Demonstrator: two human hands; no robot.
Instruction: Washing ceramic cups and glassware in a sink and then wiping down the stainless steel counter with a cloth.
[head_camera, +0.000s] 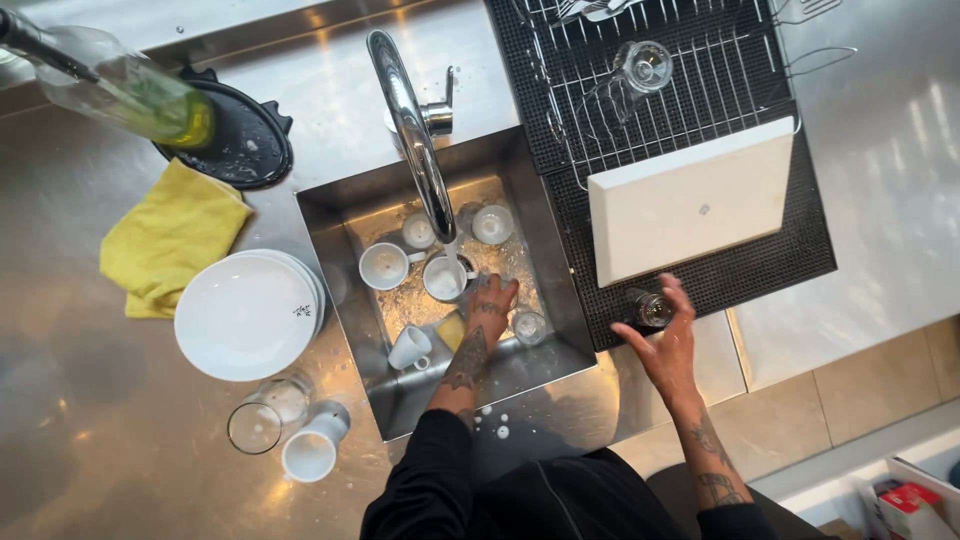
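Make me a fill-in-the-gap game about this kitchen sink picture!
1. The left hand reaches down into the ____, among the white cups.
2. The right hand holds a small glass over the black ____.
3. The cloth lying beside the stack of white plates is ____ in colour.
4. Water runs from the ____ into a cup.

Missing words: sink; mat; yellow; tap

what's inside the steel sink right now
Inside the steel sink: several white cups, small clear glasses, a yellow sponge and the left hand. The tap and that hand cover part of the bottom.
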